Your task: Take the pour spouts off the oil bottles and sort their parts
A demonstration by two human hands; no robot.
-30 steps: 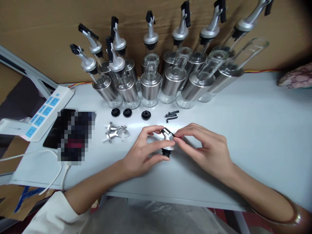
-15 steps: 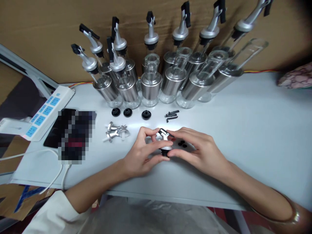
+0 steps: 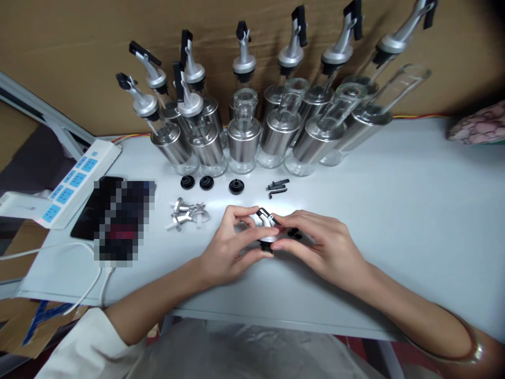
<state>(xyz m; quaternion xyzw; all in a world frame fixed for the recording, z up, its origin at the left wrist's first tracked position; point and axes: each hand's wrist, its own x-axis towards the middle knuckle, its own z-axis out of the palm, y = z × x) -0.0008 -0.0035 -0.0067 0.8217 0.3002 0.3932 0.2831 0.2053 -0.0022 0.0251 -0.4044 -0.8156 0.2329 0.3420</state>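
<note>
Steel bottles [image 3: 243,138] stand behind both hands [image 3: 226,247] [image 3: 325,250], grip clamped on a pourer spout [image 3: 265,229].

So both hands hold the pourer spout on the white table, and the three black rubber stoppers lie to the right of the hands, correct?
Not quite. The head view shows the three black rubber stoppers lying behind the hands, toward the bottles, mostly to the left. Both the left hand and right hand do hold the pourer spout on the white table.
</note>
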